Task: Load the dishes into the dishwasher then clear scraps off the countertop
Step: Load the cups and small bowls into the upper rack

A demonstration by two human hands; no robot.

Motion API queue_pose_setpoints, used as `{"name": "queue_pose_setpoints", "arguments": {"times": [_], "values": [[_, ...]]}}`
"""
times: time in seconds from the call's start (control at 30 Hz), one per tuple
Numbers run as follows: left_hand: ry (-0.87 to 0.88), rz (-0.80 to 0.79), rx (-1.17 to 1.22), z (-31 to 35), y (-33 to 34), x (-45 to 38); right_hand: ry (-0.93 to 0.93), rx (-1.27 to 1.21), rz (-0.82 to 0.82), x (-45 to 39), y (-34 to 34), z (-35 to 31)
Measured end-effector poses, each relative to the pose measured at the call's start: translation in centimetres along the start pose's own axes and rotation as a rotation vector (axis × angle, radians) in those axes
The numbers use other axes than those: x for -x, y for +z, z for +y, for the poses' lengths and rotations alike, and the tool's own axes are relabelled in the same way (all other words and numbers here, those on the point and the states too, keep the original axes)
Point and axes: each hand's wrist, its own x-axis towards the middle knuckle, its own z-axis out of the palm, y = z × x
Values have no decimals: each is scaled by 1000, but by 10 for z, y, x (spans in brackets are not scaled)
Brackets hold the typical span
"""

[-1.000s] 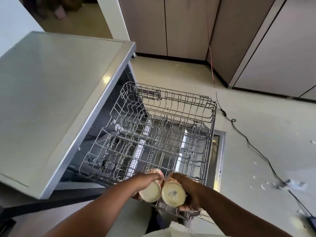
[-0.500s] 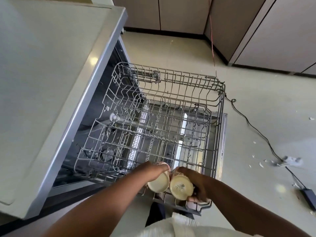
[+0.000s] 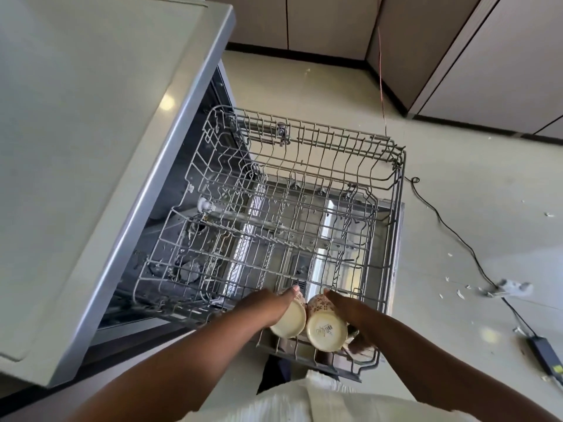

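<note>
Two cream cups with a red pattern are held upside down, side by side, over the near edge of the pulled-out wire dishwasher rack (image 3: 393,166). My left hand (image 3: 268,306) grips the left cup (image 3: 289,322). My right hand (image 3: 350,312) grips the right cup (image 3: 327,328), whose base with a printed mark faces up. The two cups touch. The rack holds no other dishes, and below it the open dishwasher door (image 3: 390,239) lies flat.
The grey countertop (image 3: 91,132) fills the left, overhanging the dishwasher opening. A black cable (image 3: 451,229) runs over the floor on the right to an adapter (image 3: 545,353), with white scraps (image 3: 460,292) scattered near it. Cupboard doors (image 3: 502,62) stand behind.
Both hands have carried the cups a little forward and lower over the rack's near edge. My view has tilted down and closer to the rack.
</note>
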Motion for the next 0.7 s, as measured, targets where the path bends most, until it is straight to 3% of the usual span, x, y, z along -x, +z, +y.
{"name": "queue_pose_setpoints", "arguments": {"times": [0.07, 0.23, 0.37, 0.43, 0.57, 0.7], "values": [[36, 23, 6, -1, -5, 6, -105, 74, 92, 4, -4, -5], [210, 200, -62, -3, -17, 37, -405, 618, 382, 28, -14, -22], [498, 553, -479, -3, -25, 79, -710, 1060, 667, 52, -6, -30], [612, 741, -540, -7, -20, 96, -866, 1181, 771, 69, 2, -39], [592, 942, -393, -21, -16, 126, -1211, 1306, 863, 94, 25, -57], [406, 1046, -266, -52, -19, 159, -1433, 1381, 800, 123, 59, -69]]}}
